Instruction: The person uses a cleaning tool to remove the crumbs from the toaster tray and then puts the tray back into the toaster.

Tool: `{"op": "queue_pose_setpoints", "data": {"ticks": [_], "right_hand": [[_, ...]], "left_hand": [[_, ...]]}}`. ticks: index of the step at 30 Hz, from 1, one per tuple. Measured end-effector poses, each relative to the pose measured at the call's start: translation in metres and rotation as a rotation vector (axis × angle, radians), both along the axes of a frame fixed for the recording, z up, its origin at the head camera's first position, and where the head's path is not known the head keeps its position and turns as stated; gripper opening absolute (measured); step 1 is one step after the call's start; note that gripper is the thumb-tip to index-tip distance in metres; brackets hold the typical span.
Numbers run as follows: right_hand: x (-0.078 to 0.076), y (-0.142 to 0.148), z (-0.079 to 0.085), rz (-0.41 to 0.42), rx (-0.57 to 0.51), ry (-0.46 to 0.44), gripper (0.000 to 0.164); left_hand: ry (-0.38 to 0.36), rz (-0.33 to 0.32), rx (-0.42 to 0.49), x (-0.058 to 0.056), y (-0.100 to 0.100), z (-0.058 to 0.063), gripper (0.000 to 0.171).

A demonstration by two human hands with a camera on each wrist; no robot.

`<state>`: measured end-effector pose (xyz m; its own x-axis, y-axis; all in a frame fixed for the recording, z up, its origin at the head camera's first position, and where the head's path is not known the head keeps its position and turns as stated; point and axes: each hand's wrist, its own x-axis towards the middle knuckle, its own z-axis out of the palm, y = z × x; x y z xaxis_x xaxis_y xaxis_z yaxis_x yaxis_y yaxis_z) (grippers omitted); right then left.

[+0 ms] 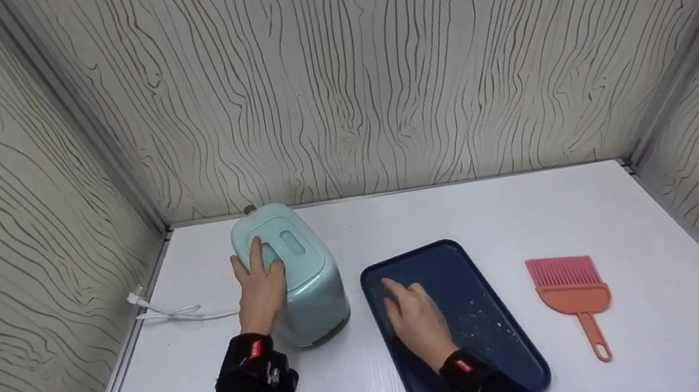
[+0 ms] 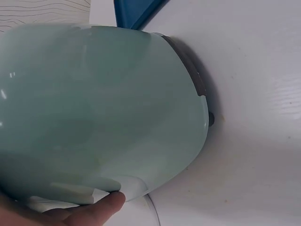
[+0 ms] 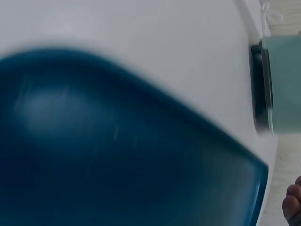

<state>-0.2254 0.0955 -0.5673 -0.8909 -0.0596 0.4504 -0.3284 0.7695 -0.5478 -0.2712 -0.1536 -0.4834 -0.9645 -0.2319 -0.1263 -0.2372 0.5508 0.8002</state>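
Note:
A mint-green toaster (image 1: 315,310) with a flat lid with oblong recesses stands left of centre. My left hand (image 1: 262,297) rests on its upper left part with fingers spread, index finger pointing forward. The left wrist view shows the toaster's side (image 2: 108,108) filling the picture, with a fingertip (image 2: 110,202) near its lower edge. My right hand (image 1: 422,324) is over a dark blue tray (image 1: 454,277), fingers loosely extended and holding nothing. The right wrist view shows the tray (image 3: 141,155) blurred, and some fingertips (image 3: 292,200) at the right edge.
Pale crumbs (image 1: 482,326) are scattered on the tray's right half. An orange-handled brush (image 1: 576,297) with pink bristles lies to the right. A white cord with a plug (image 1: 136,298) runs left of the toaster. Wood-patterned walls (image 1: 371,66) enclose the white table (image 1: 647,261).

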Motion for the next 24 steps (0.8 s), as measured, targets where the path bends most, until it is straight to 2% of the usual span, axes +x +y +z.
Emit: {"op": "queue_pose_setpoints", "data": {"ticks": [6, 9, 13, 18, 21, 24], "right_hand": [[-0.005, 0.052, 0.009, -0.037, 0.002, 0.123, 0.030], [-0.005, 0.079, 0.014, -0.065, 0.006, 0.146, 0.030], [-0.003, 0.115, 0.019, -0.116, 0.023, 0.094, 0.030], [-0.005, 0.162, 0.027, -0.176, 0.030, 0.041, 0.033], [-0.006, 0.190, 0.033, -0.210, 0.056, 0.009, 0.041], [-0.008, 0.216, 0.040, -0.220, 0.117, -0.067, 0.054]], "left_hand": [[-0.011, -0.018, -0.016, -0.001, -0.005, 0.000, 0.071], [0.009, -0.029, -0.046, 0.000, -0.009, -0.001, 0.072], [0.044, -0.054, -0.127, 0.000, -0.016, 0.001, 0.071], [0.091, -0.107, -0.296, -0.001, -0.027, 0.010, 0.069], [0.101, -0.140, -0.387, -0.001, -0.035, 0.015, 0.068], [0.097, -0.174, -0.446, -0.002, -0.042, 0.021, 0.067]]}}
